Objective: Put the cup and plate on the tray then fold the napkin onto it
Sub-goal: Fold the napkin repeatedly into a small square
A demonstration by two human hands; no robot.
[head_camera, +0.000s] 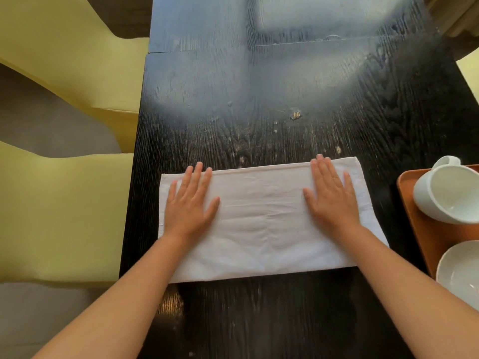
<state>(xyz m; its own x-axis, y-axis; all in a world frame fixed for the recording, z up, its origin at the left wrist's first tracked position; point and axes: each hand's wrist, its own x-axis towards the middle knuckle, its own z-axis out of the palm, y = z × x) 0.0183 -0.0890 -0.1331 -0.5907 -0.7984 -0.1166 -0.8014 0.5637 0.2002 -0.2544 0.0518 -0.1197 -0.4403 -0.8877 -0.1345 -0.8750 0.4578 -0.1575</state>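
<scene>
A white cloth napkin (261,224) lies folded into a wide rectangle on the dark wooden table (259,112). My left hand (190,200) rests flat on its left part, fingers spread and holding nothing. My right hand (333,195) lies flat on its right part, fingers apart, reaching the far edge. At the right edge of the view sits an orange tray (412,203). On it stand a white cup (445,193) with its handle pointing away and, nearer to me, a white plate (458,273), partly cut off by the frame.
Pale yellow chairs (64,203) stand along the table's left side, with another (51,47) farther back. The table's left edge runs close to the napkin's left end. Bare dark tabletop stretches beyond the napkin.
</scene>
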